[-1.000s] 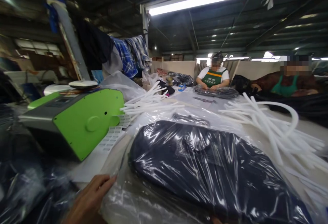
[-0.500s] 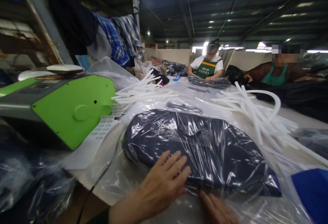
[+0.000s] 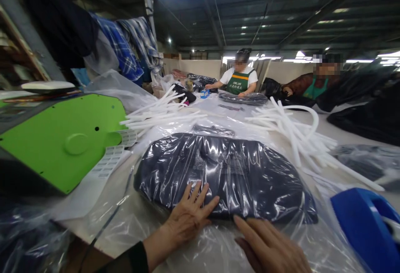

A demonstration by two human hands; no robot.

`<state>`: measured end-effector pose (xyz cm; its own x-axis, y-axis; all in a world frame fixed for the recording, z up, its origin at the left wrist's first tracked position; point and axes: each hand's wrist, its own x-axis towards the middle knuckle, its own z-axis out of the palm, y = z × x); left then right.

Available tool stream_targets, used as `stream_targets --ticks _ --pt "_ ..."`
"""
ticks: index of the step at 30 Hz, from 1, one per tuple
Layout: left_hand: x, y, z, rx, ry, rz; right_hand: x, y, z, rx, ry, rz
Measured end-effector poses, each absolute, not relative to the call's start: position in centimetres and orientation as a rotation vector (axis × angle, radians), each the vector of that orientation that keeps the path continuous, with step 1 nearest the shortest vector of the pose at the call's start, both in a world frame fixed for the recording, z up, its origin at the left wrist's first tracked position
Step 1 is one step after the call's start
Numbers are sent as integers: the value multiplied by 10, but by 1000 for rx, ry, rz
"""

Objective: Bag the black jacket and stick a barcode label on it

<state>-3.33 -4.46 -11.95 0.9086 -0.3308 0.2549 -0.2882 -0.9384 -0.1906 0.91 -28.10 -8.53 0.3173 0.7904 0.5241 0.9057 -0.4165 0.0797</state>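
Observation:
A long dark navy bag-like item [image 3: 262, 181] lies flat across the table inside clear plastic wrapping. My left hand [image 3: 190, 208] rests on its near side, palm down with the fingers spread over the film. Close by, my right hand [image 3: 271, 241] is at the near edge, its fingertips by the loose plastic [image 3: 215, 248]; its fingers are extended and the thumb stands apart. Neither hand grips anything that I can see. Loose film from the wrapping spreads toward me and to both sides.
A green machine [image 3: 62, 140] stands at left, with a sheet of white labels [image 3: 109, 160] coming from it. White foam tubes [image 3: 296, 135] lie in piles behind. A blue tape dispenser-like object [image 3: 362, 227] sits at right. Two people [image 3: 240, 77] work across the table.
My view has turned a little to the right. My left hand now presses flatter on the wrapped item, and my right hand has come further into view. A co-worker's hand reaches toward a small blue box.

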Motion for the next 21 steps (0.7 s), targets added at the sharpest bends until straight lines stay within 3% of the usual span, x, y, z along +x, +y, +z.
stream_targets --ticks 10,21 --pt "-62 13 -90 -2614 313 -531 93 -316 -135 -2548 -1745 -1048" --pt "-84 92 -72 -2525 484 -681 113 -374 -126 -2648 -1543 -1190"
